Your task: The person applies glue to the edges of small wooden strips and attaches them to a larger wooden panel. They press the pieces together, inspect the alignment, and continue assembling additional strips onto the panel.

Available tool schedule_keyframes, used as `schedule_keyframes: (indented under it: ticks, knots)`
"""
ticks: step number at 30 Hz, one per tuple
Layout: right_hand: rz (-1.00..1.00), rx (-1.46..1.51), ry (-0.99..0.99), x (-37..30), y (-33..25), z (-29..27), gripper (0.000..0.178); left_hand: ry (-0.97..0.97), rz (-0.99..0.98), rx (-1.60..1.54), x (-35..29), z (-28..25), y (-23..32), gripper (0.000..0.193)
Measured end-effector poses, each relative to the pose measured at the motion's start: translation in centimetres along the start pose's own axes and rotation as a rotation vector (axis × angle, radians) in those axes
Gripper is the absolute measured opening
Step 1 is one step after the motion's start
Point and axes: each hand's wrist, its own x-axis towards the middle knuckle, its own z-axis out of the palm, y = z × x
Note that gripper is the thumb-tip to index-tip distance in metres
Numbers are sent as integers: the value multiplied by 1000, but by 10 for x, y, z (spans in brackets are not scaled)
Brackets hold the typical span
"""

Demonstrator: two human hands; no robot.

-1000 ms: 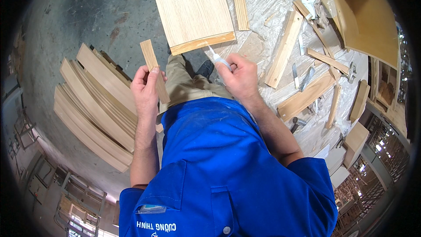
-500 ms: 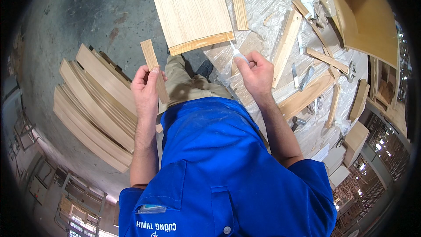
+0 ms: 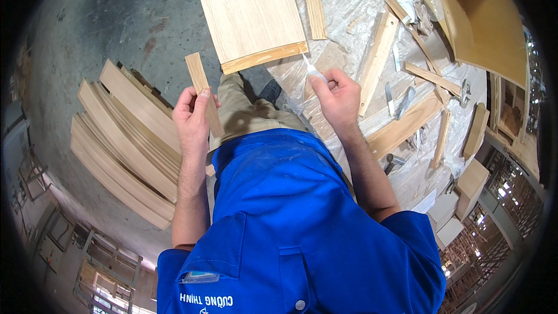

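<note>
My left hand (image 3: 195, 110) is closed around a short, narrow wood strip (image 3: 200, 78), held upright left of my trousers. In my right hand (image 3: 337, 96) is a small white glue bottle (image 3: 314, 72) with a thin nozzle. The nozzle tip is at the right end of the front edge of a pale wood panel (image 3: 250, 11); whether it touches cannot be told. Whitish smears that look like glue show along that yellowish edge (image 3: 264, 57). The bottle's lower part is hidden in my fingers.
Curved wood pieces (image 3: 128, 145) are stacked on the floor at left. Plastic sheeting on the right bears a long wood strip (image 3: 378, 64), a knife (image 3: 389, 99), a hammer (image 3: 393, 163) and a metal clamp (image 3: 465, 93). A large curved wooden part (image 3: 488, 29) stands at far right.
The glue bottle and my right hand have shifted very slightly left. The panel appears a little further left in view. My left hand keeps its hold on the strip.
</note>
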Motion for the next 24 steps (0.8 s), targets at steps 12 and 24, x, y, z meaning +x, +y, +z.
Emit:
schedule_keyframes:
  ticks: [12, 24]
  knots:
    - [44, 3, -19, -7, 6, -15, 24, 1, -17, 15, 1, 4, 4, 17]
    - [48, -10, -20, -8, 8, -15, 23, -21, -5, 32, 2, 3, 2, 18]
